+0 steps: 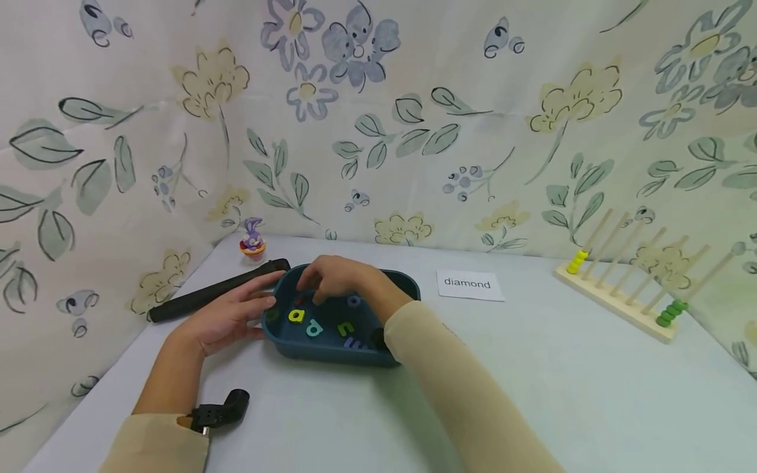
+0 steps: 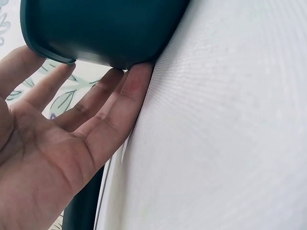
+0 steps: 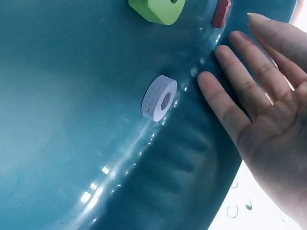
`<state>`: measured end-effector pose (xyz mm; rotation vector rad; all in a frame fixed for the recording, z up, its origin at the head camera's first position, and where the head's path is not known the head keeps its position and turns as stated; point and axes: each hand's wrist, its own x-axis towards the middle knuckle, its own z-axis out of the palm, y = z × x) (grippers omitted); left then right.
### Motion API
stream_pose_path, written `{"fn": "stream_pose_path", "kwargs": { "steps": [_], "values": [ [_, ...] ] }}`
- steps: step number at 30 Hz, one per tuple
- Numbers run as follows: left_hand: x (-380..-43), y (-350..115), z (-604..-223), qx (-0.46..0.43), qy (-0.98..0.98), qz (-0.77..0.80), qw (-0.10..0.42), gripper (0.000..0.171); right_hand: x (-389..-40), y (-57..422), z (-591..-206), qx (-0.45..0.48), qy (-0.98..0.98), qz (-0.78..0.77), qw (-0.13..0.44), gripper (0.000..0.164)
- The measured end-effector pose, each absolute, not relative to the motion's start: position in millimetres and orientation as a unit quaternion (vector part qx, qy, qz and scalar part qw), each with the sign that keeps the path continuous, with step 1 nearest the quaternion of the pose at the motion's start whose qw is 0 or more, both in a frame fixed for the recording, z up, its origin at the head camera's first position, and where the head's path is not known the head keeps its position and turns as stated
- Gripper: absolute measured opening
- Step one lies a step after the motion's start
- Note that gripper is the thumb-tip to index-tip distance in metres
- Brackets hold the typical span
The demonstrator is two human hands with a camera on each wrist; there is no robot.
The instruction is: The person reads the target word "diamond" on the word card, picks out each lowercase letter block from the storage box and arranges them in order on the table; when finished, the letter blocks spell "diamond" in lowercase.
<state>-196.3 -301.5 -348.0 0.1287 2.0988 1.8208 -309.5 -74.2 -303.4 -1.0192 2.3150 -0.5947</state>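
Note:
A dark teal tray [image 1: 337, 353] holds several loose letters, among them a yellow "a" [image 1: 296, 316], a light teal letter [image 1: 314, 328], a green "n" [image 1: 345, 328] and a purple "m" [image 1: 355, 343]. My right hand [image 1: 338, 276] reaches inside it, fingers loosely extended and holding nothing. In the right wrist view, its fingertips are beside the far wall, close to a red piece [image 3: 221, 13] and a lilac ring-shaped letter [image 3: 160, 98]. My left hand [image 1: 230, 318] rests at the tray's left end, its fingertips against the outer wall and under the rim, as the left wrist view shows.
A white card [image 1: 470, 293] reading "diamond" lies right of the tray. Farther right stands a wooden bead rack [image 1: 615, 295] with yellow and green beads. A black rod [image 1: 215, 292] lies behind my left hand, near a purple rabbit toy [image 1: 252, 240]. Floral fabric [image 1: 378, 171] hangs behind.

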Motion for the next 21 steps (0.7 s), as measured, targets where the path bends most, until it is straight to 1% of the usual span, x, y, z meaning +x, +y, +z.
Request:
{"fn": "stream_pose_path", "kwargs": {
  "steps": [8,16,21],
  "values": [
    [-193.2,-302.9,-347.8,0.037,0.741,0.646,0.178,0.069,-304.1,-80.1,-308.6,-0.387,0.85,-0.21,0.289,0.047],
    [-199.1,-299.9,-347.6,0.047,0.741,0.647,0.174,0.068,-300.9,-81.2,-307.5,-0.384,0.872,-0.179,0.246,0.036],
    [-197.5,-299.8,-348.2,0.051,0.738,0.65,0.177,0.067,-299.0,-84.4,-308.6,-0.4,0.87,-0.165,0.238,0.035]
  ]
}}
